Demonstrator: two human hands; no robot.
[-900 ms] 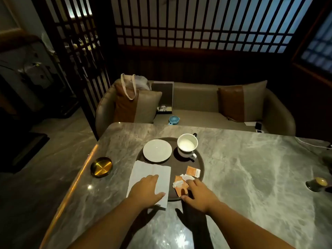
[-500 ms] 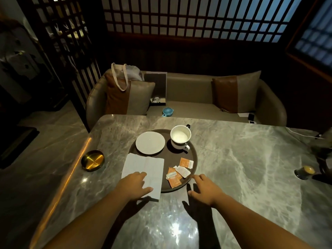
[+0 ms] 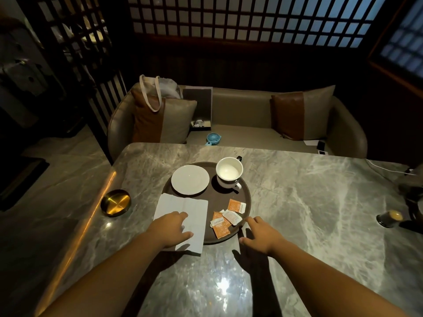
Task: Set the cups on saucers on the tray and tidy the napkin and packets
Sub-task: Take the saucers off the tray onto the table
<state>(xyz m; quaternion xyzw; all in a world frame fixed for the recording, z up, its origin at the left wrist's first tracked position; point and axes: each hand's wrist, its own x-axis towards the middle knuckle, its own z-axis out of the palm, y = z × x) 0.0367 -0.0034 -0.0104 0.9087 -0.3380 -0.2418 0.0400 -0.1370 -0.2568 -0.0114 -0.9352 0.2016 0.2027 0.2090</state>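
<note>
Now right hand [image 3: 261,236], relaxed, has left packets [image 3: 223,223]; left hand [image 3: 170,229] seemingly flat on napkin [image 3: 194,209].

saucer [image 3: 190,180] left of cup [image 3: 229,172], packets [image 3: 225,218] nearer, on tray [image 3: 247,196]

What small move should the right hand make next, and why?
Probably the right hand should reach for the cup and set it on the saucer. The cup stands beside the saucer, not on it, the saucer is bare, and that hand holds nothing, while the left hand rests on the napkin.
</note>
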